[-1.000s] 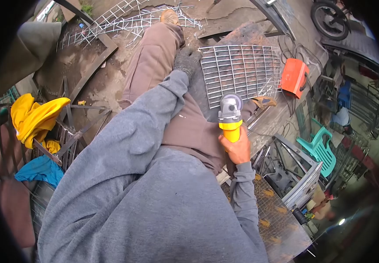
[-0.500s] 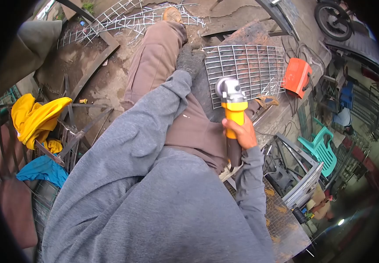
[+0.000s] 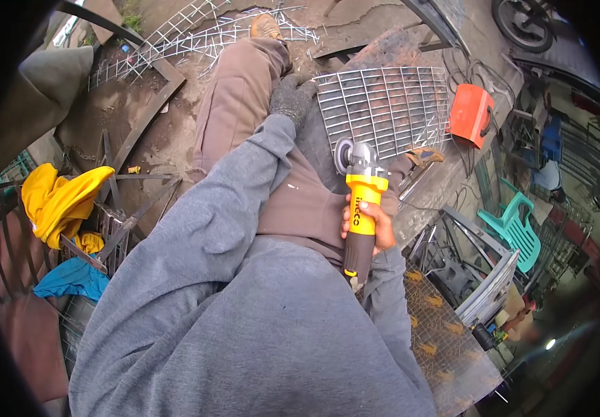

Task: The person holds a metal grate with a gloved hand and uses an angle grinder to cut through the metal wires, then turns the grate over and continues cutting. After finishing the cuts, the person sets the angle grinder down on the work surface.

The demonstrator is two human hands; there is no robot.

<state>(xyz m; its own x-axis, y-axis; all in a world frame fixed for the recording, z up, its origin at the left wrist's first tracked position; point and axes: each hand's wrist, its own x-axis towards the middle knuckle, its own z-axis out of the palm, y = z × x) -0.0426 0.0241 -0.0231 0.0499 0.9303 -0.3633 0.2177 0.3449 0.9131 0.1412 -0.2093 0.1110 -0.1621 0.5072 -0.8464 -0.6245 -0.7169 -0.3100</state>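
My right hand [image 3: 382, 226], bare, is wrapped around the yellow and black body of an angle grinder [image 3: 362, 208]. The grinder's disc [image 3: 343, 154] points away from me, beside the near left part of a wire mesh panel [image 3: 383, 104]. My left hand [image 3: 293, 99], in a dark knit glove, is closed at the panel's upper left corner; its fingertips are partly hidden. The panel lies between my legs, tilted over a dark rusty surface. One shoe [image 3: 425, 156] shows at its lower right edge.
Cut mesh and loose wire pieces [image 3: 223, 35] litter the ground ahead. An orange machine box [image 3: 471, 115] with cables sits right of the panel. A green plastic chair [image 3: 515, 229] and metal frames stand to the right. Yellow cloth [image 3: 60, 201] and blue cloth [image 3: 74, 279] hang at left.
The grinder has come slightly back toward me and left, turning so its label and disc face show more. My left hand stays at the panel's corner.
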